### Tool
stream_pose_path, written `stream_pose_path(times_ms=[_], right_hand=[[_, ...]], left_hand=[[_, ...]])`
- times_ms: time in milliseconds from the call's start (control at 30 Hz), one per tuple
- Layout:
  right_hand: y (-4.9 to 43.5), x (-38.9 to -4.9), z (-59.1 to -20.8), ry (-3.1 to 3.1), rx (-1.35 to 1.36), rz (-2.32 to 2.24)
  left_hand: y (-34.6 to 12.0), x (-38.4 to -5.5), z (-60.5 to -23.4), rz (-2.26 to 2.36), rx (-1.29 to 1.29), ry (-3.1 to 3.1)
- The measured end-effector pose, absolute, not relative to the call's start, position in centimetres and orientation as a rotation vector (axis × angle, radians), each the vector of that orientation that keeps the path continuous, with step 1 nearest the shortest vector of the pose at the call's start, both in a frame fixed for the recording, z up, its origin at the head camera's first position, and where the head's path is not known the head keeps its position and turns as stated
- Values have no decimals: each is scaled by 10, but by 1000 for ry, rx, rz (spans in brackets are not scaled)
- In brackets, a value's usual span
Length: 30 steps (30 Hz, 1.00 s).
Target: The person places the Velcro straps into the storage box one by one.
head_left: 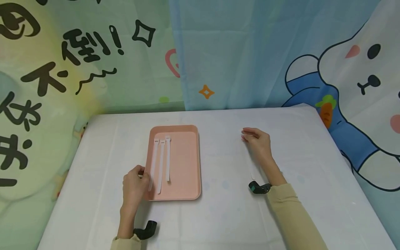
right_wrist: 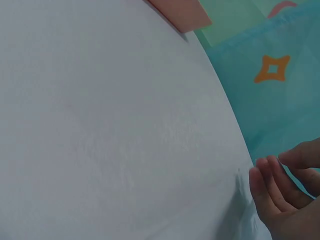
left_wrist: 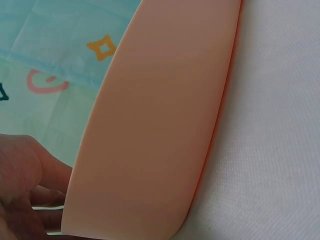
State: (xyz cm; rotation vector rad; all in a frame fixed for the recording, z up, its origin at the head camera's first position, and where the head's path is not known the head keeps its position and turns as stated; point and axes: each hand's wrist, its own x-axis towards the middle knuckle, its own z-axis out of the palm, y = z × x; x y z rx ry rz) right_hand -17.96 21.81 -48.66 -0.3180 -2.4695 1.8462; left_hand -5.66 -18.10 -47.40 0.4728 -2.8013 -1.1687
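A pink rectangular tray lies on the white-covered table, left of the middle. Inside its left half are three slim white plastic forks, side by side lengthwise. My left hand is at the tray's left edge, near its front corner, and grips the rim; in the left wrist view its fingers pass behind the tray wall. Well to the right of the tray, my right hand has thumb and fingertips pinched together above the table. A faint white fork runs from those fingertips back toward the wrist, mostly hidden in the right wrist view.
White cloth covers the table. Behind it hangs a printed fabric backdrop with a cartoon rabbit on the right and large lettering on the left. A black wrist camera sits on the right wrist, another on the left.
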Motion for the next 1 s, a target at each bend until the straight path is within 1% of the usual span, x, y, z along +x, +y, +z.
stream_pose_path(times_ms=[200, 600, 1000], right_hand=[[229, -180, -486, -2539, -436, 1622], [239, -186, -490, -2561, -469, 1620], [237, -190, -493, -2652, -500, 1498]], left_hand=[[-181, -56, -474, -1159, 457, -2791], [-182, -57, -475, -1151, 441, -2795], [-180, -57, -474, -1139, 453, -2797]])
